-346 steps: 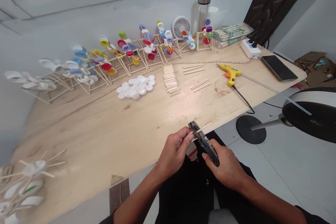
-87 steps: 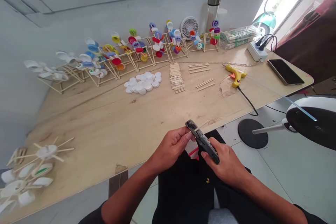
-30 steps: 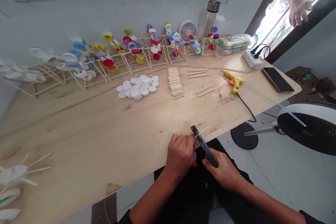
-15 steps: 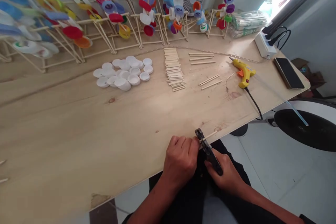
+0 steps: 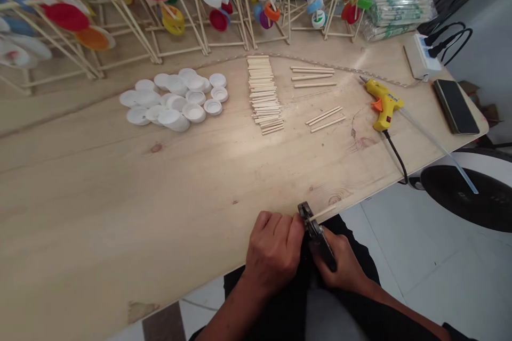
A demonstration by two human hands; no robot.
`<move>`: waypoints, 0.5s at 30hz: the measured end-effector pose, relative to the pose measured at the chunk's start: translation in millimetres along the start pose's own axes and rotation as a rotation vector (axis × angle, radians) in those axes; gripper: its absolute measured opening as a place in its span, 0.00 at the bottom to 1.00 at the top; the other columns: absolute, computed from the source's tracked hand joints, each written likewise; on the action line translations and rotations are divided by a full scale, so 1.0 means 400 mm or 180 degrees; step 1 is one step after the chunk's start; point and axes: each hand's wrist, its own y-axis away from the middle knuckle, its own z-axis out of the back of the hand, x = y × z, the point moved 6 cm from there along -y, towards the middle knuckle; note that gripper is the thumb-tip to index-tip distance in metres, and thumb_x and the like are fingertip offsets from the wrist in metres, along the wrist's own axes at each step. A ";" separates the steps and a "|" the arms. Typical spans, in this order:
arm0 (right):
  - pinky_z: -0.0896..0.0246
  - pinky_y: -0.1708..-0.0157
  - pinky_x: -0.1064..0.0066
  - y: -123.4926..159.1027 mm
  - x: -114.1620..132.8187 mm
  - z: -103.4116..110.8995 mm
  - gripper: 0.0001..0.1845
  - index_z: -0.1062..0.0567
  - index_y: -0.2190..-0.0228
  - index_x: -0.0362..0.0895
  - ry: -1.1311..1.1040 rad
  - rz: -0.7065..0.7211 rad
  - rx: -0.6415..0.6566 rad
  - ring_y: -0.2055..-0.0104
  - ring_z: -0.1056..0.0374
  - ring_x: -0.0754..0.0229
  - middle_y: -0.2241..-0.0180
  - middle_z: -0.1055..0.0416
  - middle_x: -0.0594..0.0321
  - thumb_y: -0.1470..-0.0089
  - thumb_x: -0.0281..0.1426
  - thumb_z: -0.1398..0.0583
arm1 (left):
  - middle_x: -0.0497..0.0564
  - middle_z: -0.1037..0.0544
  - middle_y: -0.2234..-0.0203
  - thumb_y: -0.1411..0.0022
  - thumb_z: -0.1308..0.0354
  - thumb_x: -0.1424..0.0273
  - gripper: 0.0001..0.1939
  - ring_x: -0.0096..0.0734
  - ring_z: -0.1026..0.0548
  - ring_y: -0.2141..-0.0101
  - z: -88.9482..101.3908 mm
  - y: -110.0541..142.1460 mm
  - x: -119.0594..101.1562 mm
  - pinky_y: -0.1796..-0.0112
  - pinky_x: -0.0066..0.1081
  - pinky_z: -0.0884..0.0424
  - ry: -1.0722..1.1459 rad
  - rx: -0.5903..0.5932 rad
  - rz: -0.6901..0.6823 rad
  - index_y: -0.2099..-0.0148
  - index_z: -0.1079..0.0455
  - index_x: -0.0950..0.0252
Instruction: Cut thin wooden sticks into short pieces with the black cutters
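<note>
My left hand (image 5: 274,251) grips a thin wooden stick (image 5: 323,213) close to its end, just off the table's front edge. My right hand (image 5: 340,264) is shut around black cutting pliers (image 5: 316,235), whose jaws sit on the stick beside my left fingers. The jaws are partly hidden by my left hand. Farther up the wooden table (image 5: 120,197) lie white bottle caps (image 5: 174,100), a stack of cut sticks (image 5: 263,95), and loose longer sticks (image 5: 313,77). A yellow glue gun (image 5: 384,104) lies to the right.
Pinwheel models of coloured caps on stick frames (image 5: 220,0) line the back of the table. A power strip (image 5: 422,56), a bagged stick bundle (image 5: 400,15) and a black phone (image 5: 456,106) stand at the right end. A round black-and-white appliance (image 5: 468,197) sits beyond the right edge.
The view has tilted down and swung, so the table fills more of the frame and the window has gone. My hands have closed in, with the pliers now on the stick at the table's edge.
</note>
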 end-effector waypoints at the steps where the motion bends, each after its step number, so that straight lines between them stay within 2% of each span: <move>1: 0.45 0.75 0.73 0.001 0.004 0.001 0.02 0.37 0.73 0.45 -0.0016 0.0034 -0.0023 0.79 0.41 0.62 0.80 0.37 0.65 0.50 0.30 0.49 | 0.47 0.37 0.83 0.43 0.50 0.80 0.07 0.28 0.40 0.79 0.001 0.000 -0.001 0.74 0.32 0.47 -0.0011 -0.0006 0.0017 0.72 0.38 0.66; 8: 0.39 0.71 0.70 0.011 0.001 0.002 0.11 0.34 0.71 0.45 -0.0183 0.0332 -0.0107 0.77 0.34 0.58 0.80 0.33 0.63 0.46 0.37 0.51 | 0.48 0.36 0.83 0.41 0.56 0.79 0.10 0.27 0.39 0.80 0.009 -0.002 -0.010 0.74 0.31 0.47 0.0021 -0.0022 0.0149 0.73 0.40 0.66; 12: 0.37 0.67 0.69 0.006 -0.016 -0.004 0.14 0.33 0.71 0.46 -0.0112 0.0514 -0.0106 0.72 0.31 0.55 0.76 0.29 0.59 0.46 0.42 0.51 | 0.48 0.34 0.82 0.40 0.57 0.77 0.10 0.27 0.39 0.80 0.017 -0.002 -0.010 0.74 0.30 0.47 0.0218 0.0021 0.0296 0.74 0.42 0.65; 15: 0.37 0.68 0.69 0.003 -0.034 -0.002 0.16 0.33 0.69 0.47 -0.0008 0.0541 -0.0408 0.73 0.30 0.53 0.77 0.28 0.59 0.47 0.44 0.52 | 0.47 0.32 0.81 0.39 0.59 0.75 0.09 0.26 0.38 0.80 0.027 -0.001 -0.008 0.74 0.29 0.46 0.0624 0.0257 0.0579 0.72 0.43 0.64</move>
